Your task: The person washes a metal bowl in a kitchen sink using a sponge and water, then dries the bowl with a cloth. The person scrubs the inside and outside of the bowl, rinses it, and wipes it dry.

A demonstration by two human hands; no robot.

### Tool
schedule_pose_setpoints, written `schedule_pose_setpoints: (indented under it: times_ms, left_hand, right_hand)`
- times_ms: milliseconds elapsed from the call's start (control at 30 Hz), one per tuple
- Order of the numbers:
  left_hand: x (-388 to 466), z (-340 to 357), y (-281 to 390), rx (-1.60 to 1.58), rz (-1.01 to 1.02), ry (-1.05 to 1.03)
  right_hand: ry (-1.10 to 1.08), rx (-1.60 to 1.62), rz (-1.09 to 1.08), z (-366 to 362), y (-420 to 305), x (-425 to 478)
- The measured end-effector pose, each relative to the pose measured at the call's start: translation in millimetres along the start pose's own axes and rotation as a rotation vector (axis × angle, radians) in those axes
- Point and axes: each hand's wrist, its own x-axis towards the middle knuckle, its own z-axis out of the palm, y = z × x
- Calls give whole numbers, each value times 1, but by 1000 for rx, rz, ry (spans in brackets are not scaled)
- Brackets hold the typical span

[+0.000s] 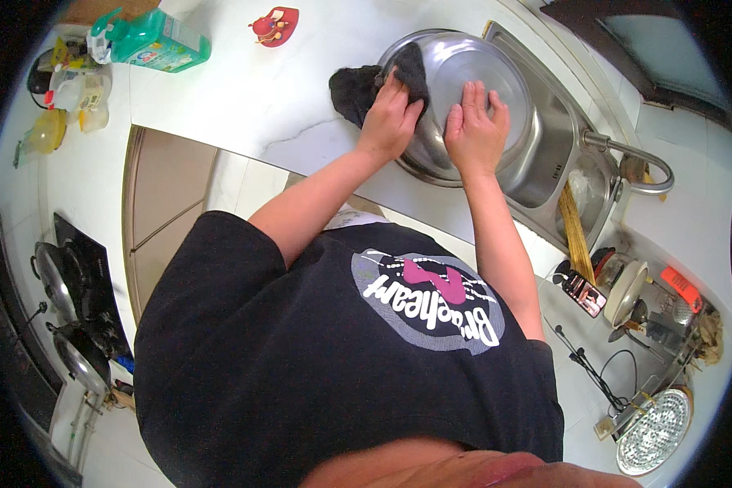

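Note:
A large round stainless-steel basin or pan [442,146] lies on the counter and partly over the sink, seemingly base up. A further metal rim shows around its left side. My left hand [390,119] grips a bunched black cloth [412,67] against the left part of the metal. More dark cloth [351,91] lies beside it on the counter. My right hand [477,131] rests on the round base, its palm down and its fingers somewhat apart.
The double sink [543,158] and its faucet [646,161] lie to the right, with a wooden strip [576,229] across the small bowl. A green pump bottle [165,43] and a red figurine [274,27] stand on the left counter. A phone [584,296] and cookware are at the right.

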Motion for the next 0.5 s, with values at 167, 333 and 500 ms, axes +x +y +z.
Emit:
schedule_pose_setpoints:
  times_ms: [167, 333, 500]
  left_hand:
    - [71, 2, -47, -113, -546, -191]
    - [56, 2, -34, -248, -489, -138]
    - [0, -12, 18, -121, 85, -81]
  right_hand:
    - [-54, -27, -16, -3, -3, 4]
    - [-103, -43, -7, 0, 3, -1]
    - [-103, -8, -13, -3, 0, 2]
